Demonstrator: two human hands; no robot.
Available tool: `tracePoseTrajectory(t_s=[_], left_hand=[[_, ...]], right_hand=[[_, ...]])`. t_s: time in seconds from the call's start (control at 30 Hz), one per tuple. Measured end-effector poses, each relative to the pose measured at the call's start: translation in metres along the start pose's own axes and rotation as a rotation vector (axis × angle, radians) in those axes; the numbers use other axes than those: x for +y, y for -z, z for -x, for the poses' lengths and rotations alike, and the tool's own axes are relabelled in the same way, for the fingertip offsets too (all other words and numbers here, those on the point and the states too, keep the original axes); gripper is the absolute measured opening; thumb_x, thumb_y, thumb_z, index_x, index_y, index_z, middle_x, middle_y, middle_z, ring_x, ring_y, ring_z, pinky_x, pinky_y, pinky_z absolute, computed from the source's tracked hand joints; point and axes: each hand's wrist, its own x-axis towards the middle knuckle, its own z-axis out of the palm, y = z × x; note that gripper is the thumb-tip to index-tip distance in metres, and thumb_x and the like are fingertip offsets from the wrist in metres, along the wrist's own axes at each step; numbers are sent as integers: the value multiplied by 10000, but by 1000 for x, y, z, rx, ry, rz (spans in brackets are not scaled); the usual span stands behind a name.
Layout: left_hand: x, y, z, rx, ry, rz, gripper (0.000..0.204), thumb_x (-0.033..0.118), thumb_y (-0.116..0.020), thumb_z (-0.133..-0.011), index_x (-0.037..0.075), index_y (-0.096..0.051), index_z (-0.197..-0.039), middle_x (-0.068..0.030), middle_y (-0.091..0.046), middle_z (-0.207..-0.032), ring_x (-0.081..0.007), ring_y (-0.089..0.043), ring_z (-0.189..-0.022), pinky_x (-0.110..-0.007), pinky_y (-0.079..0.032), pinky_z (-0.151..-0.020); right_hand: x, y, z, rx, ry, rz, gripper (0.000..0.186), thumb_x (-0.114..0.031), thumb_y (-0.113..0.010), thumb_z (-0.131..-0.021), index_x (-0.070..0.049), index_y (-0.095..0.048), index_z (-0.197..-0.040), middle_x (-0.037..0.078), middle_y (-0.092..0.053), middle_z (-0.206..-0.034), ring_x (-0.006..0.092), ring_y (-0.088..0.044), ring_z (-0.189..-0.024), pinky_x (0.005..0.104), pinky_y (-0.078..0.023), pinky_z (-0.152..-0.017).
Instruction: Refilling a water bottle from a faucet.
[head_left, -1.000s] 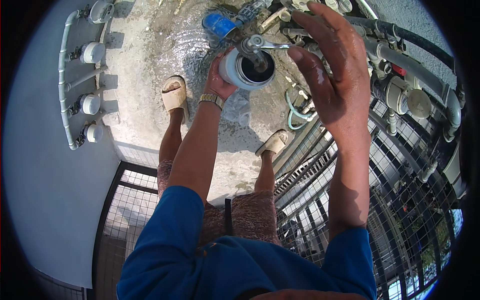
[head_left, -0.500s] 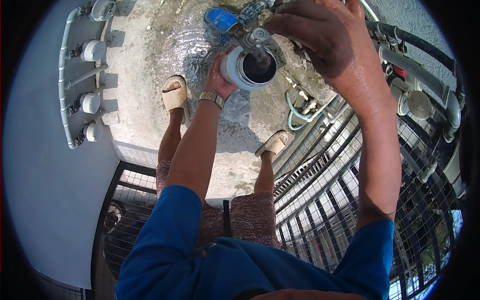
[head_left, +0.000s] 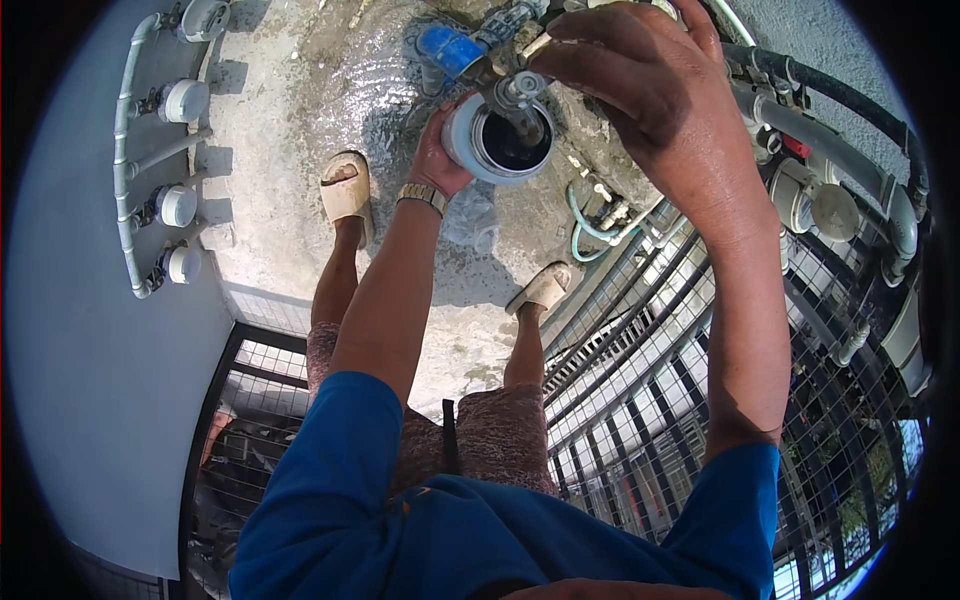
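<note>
My left hand [head_left: 440, 155], with a gold-coloured watch on its wrist, is wrapped round a white wide-mouthed flask [head_left: 462, 140]. The flask's dark inside faces up, tilted a little, beneath the spout of a metal tap [head_left: 525, 88]. A blue pipe fitting [head_left: 450, 50] joins the tap on its left. My right hand [head_left: 640, 90] is bent at the wrist just right of the tap, its fingers closed in a pinch. Something small and pale shows at the fingertips; I cannot make out what it is. Whether water runs from the spout is hard to see.
Wet concrete [head_left: 380, 90] surrounds the tap, and my sandalled feet stand below it. Round white meters [head_left: 180, 205] on a pipe line the left wall. On the right are grey pipes [head_left: 840, 150], a thin green hose [head_left: 585, 235] and a metal mesh fence [head_left: 640, 390].
My right hand and the tap appear slightly lower in view. The left hand keeps the flask under the spout, nearly unmoved.
</note>
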Motion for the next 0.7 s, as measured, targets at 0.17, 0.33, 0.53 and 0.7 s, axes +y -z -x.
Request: tracePoseTrajectory(t_s=[0.17, 0.33, 0.53, 0.7], left_hand=[[0, 2, -1, -63, 27, 23, 513, 459, -616, -983, 156, -626, -1396, -74, -676, -1352, -297, -635, -1233, -531, -476, -1090], [-4, 2, -3, -54, 32, 37, 517, 459, -613, -984, 150, -622, -1399, -80, -676, -1353, -302, -637, -1237, -535, -466, -1107], [-4, -3, 2, -69, 22, 13, 518, 458, -604, -990, 145, -616, -1404, -81, -677, -1355, -303, -644, -1233, -531, -459, -1123], [-4, 0, 5, 18, -18, -112, 508, 475, -603, -993, 157, -626, -1387, -66, -689, -1330, -294, -649, -1216, -531, -478, -1092]], right_hand=[[-4, -3, -2, 59, 34, -22, 283, -50, -754, -779, -126, -774, -1051, 48, -697, -1089, 245, -644, -1095, 480, -386, -1094], [-3, -2, 2, 95, 18, -50, 245, -82, -774, -811, -128, -771, -1052, 50, -694, -1086, 243, -642, -1088, 476, -400, -1085], [-15, -11, 6, 18, -79, 187, 319, -218, -721, -947, -188, -713, -1264, 20, -741, -869, 196, -716, -932, 437, -451, -1090], [-60, -41, 4, 94, -283, -40, 527, -165, -696, -935, -129, -558, -1443, 53, -652, -604, 233, -670, -596, 448, -520, -1045]])
